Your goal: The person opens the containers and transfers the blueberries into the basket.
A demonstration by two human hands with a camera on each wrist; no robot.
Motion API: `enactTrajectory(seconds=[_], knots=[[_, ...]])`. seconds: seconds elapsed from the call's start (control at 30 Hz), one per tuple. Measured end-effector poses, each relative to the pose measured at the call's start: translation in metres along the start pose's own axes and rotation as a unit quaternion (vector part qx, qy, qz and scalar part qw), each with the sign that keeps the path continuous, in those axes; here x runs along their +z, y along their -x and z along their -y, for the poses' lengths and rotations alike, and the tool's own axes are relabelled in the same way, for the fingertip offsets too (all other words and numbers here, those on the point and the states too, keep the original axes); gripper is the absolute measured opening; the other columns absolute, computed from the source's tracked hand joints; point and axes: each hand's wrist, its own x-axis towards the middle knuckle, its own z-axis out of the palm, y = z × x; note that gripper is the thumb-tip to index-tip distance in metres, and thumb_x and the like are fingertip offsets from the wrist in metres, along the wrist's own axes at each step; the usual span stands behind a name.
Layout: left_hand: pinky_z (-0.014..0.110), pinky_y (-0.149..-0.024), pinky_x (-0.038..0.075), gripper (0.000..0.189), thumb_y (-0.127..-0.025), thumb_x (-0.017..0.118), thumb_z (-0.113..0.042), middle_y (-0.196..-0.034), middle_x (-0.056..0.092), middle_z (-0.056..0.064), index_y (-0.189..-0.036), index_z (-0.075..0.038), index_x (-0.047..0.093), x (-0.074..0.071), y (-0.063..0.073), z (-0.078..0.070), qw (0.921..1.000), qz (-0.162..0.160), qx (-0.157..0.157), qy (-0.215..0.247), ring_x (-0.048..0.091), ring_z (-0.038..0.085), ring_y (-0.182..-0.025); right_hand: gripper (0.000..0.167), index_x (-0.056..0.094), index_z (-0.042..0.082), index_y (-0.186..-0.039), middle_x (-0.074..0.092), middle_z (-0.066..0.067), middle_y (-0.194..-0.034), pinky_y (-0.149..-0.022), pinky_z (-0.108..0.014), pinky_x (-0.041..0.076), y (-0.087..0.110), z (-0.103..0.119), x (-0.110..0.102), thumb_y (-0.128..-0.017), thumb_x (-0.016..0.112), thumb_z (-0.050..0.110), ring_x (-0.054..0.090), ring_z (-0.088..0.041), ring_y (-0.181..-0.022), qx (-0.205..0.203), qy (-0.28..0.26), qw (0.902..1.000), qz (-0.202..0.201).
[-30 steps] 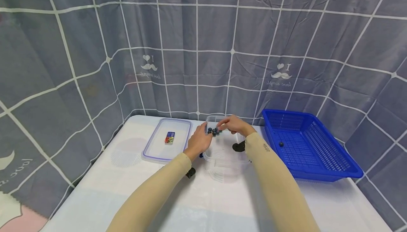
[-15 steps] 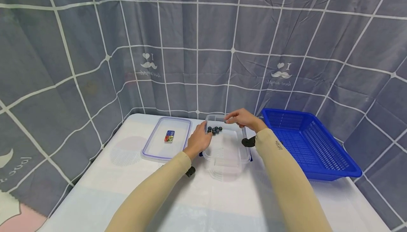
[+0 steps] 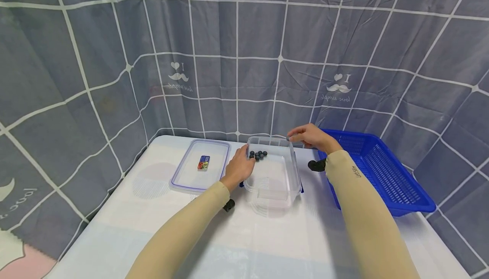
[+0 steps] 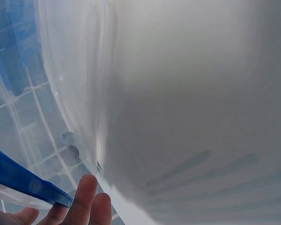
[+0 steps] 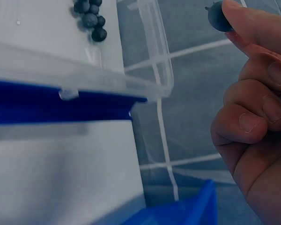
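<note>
A clear plastic food container point(image 3: 296, 170) with blue side clips sits on the table. Several blueberries point(image 3: 259, 156) cluster near its far left inside corner. My left hand point(image 3: 239, 167) holds the container's left wall, its thumb over the rim. In the left wrist view its fingertips point(image 4: 85, 190) lie beside a blue clip point(image 4: 25, 178). Between thumb and index finger my right hand point(image 3: 314, 136) pinches a single blueberry point(image 5: 218, 18), raised near the container's far right corner. The other fingers of that hand are curled in.
To the right stands a blue slotted basket point(image 3: 395, 175), partly covered by the right forearm. On the left a clear lid point(image 3: 187, 173) with a blue edge lies flat, bearing a colourful sticker point(image 3: 203, 163). A grey checked curtain point(image 3: 256, 79) hangs behind the table.
From among the berries, my right hand has risen and moved right toward the blue basket, carrying one blueberry. The left hand keeps its hold on the container.
</note>
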Motion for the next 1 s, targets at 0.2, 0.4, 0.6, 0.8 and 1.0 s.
enactTrajectory(seconds=[0.2, 0.4, 0.6, 0.8, 1.0], knots=[[0.058, -0.101, 0.045, 0.061, -0.101, 0.049, -0.035, -0.153, 0.044, 0.009, -0.158, -0.022, 0.033, 0.0, -0.001, -0.001, 1.0, -0.002, -0.001, -0.001, 0.056, 0.039, -0.127, 0.042, 0.063, 0.007, -0.135, 0.029, 0.006, -0.054, -0.055, -0.032, 0.031, 0.014, -0.014, -0.024, -0.097, 0.067, 0.026, 0.024, -0.013, -0.048, 0.019, -0.01, 0.9996, -0.016], [0.058, -0.099, 0.046, 0.061, -0.101, 0.047, -0.036, -0.153, 0.044, 0.008, -0.159, -0.023, 0.032, 0.0, -0.001, -0.002, 1.0, 0.001, -0.003, -0.006, 0.057, 0.039, -0.125, 0.049, 0.058, 0.004, -0.139, 0.029, 0.007, -0.054, -0.056, -0.031, 0.034, 0.031, -0.034, -0.048, -0.098, 0.067, 0.027, 0.027, -0.012, -0.049, 0.038, 0.002, 0.9985, -0.04], [0.057, -0.1, 0.046, 0.061, -0.101, 0.046, -0.036, -0.154, 0.043, 0.008, -0.159, -0.022, 0.031, -0.001, 0.0, -0.002, 1.0, 0.003, -0.003, -0.003, 0.056, 0.038, -0.127, 0.056, 0.055, 0.002, -0.141, 0.031, 0.009, -0.052, -0.056, -0.031, 0.036, 0.05, -0.059, -0.069, -0.097, 0.068, 0.035, 0.029, -0.011, -0.046, 0.058, 0.004, 0.997, -0.051], [0.058, -0.101, 0.045, 0.062, -0.101, 0.047, -0.036, -0.155, 0.043, 0.009, -0.159, -0.022, 0.031, -0.001, 0.001, -0.002, 1.0, 0.003, -0.003, 0.0, 0.055, 0.039, -0.128, 0.06, 0.05, -0.004, -0.144, 0.033, 0.011, -0.052, -0.056, -0.03, 0.036, 0.07, -0.089, -0.08, -0.099, 0.065, 0.033, 0.029, -0.008, -0.047, 0.074, -0.009, 0.9957, -0.056], [0.058, -0.102, 0.045, 0.062, -0.101, 0.047, -0.036, -0.155, 0.042, 0.009, -0.159, -0.022, 0.031, 0.0, 0.0, -0.002, 1.0, 0.002, -0.004, 0.0, 0.054, 0.039, -0.129, 0.061, 0.046, -0.009, -0.145, 0.035, 0.012, -0.055, -0.053, -0.027, 0.036, 0.085, -0.113, -0.086, -0.1, 0.062, 0.029, 0.032, -0.006, -0.049, 0.095, -0.006, 0.9933, -0.066]])
